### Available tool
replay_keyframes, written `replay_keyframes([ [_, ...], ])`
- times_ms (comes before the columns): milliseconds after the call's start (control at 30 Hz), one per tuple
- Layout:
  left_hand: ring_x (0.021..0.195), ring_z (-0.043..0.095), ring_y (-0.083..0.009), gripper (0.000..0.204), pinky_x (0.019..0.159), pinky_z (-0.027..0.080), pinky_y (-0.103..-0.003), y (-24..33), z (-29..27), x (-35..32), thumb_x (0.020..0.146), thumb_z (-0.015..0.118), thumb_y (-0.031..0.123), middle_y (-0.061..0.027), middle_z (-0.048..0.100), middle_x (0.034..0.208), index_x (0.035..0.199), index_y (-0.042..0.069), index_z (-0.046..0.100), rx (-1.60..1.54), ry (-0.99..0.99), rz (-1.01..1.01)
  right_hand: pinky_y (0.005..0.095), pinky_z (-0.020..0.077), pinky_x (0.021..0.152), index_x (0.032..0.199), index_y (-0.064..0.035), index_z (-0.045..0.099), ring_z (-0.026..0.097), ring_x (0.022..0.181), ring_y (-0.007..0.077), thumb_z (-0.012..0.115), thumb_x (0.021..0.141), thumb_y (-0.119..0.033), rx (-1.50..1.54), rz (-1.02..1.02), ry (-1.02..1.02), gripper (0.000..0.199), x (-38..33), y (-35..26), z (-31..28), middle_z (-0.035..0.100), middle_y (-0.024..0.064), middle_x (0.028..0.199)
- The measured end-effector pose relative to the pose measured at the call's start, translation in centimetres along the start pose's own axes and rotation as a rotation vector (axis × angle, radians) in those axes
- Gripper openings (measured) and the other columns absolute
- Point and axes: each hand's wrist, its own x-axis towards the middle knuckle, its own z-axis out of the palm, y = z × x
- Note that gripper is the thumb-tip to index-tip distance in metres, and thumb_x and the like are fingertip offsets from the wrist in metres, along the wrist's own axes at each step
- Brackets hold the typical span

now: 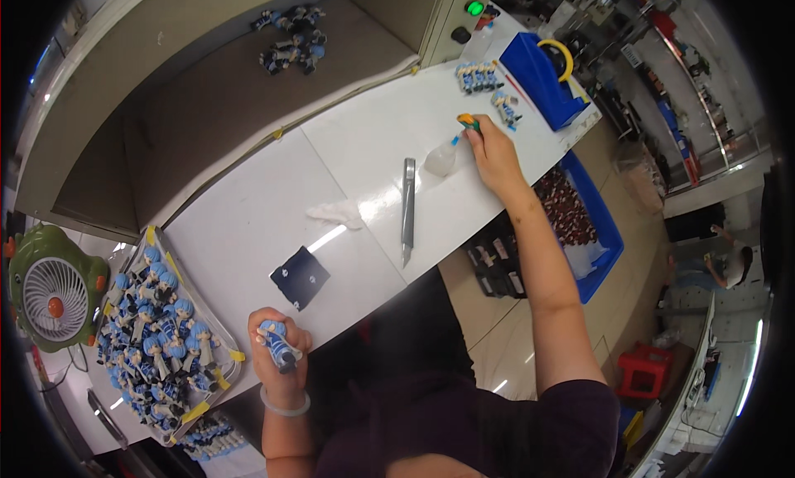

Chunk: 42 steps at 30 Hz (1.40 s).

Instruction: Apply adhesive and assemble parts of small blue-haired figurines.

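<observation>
My left hand [277, 354], near the table's front edge, is closed around a small blue-haired figurine [277, 344] in blue and dark clothing. Farther right, my right hand [494, 153] pinches a small orange and green piece [469, 123]; its exact kind is unclear. Close beside those fingers is a translucent squeeze bottle [440, 160] with a blue tip. Between my hands lie a grey utility knife [408, 205], a crumpled white tissue [338, 214] and a dark blue square [300, 277] with small pale marks.
At left, a tray [236, 356] heaped with similar figurines stands by a green fan [56, 287]. More figurines [291, 47] lie inside the grey booth [199, 89]. Several others [478, 78] sit near a blue bin [538, 80]. Below the right edge is a blue crate [611, 258].
</observation>
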Motion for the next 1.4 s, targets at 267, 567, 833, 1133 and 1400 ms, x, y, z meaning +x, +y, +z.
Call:
replay_keyframes([
  [267,0.046,0.029,-0.0087,0.038,0.044,0.024,-0.023,0.2,-0.6,-0.2,0.086,0.041,0.041,-0.0013,0.034,0.056,0.095,0.004,0.040,-0.009,-0.040,-0.026,0.0271,0.0377,0.050,0.071,-0.0023,0.061,0.049,0.048,0.0172,0.046,0.083,-0.032,0.437,0.539,0.003,0.035,1.2,-5.7,-4.9,0.050,0.0067,0.051],
  [567,0.045,0.028,-0.0084,0.041,0.044,0.024,-0.023,0.1,-0.5,-0.1,0.085,0.044,0.043,-0.0010,0.034,0.056,0.094,0.003,0.041,-0.049,-0.041,-0.026,0.0347,0.0398,0.049,0.066,-0.0052,0.062,0.052,0.050,0.0283,0.044,0.082,-0.032,0.087,0.462,0.020,0.036,1.5,-6.2,-5.0,0.053,0.0122,0.052],
  [833,0.045,0.028,-0.0083,0.041,0.043,0.023,-0.023,0.1,-0.7,-0.1,0.085,0.043,0.042,-0.0009,0.034,0.055,0.093,0.002,0.041,-0.059,-0.041,-0.043,0.0346,0.0401,0.048,0.065,-0.0072,0.062,0.052,0.047,0.0276,0.045,0.082,-0.031,0.035,0.453,-0.007,0.035,2.0,-7.0,-5.8,0.052,0.0104,0.050],
  [1133,0.045,0.028,-0.0086,0.040,0.043,0.024,-0.023,0.2,-0.7,0.0,0.086,0.042,0.041,-0.0016,0.035,0.055,0.093,0.002,0.041,-0.053,-0.056,-0.037,0.0347,0.0403,0.047,0.065,-0.0088,0.063,0.053,0.048,0.0283,0.045,0.082,-0.030,0.018,0.397,0.063,0.032,1.7,-6.5,-5.1,0.054,0.0112,0.052],
  [1400,0.045,0.028,-0.0083,0.041,0.043,0.024,-0.023,0.0,-0.6,0.1,0.087,0.039,0.042,-0.0014,0.034,0.056,0.094,0.002,0.041,-0.058,-0.086,-0.036,0.0352,0.0399,0.046,0.065,-0.0088,0.063,0.053,0.049,0.0289,0.045,0.082,-0.030,-0.015,0.399,0.037,0.032,1.9,-6.8,-5.6,0.055,0.0115,0.053],
])
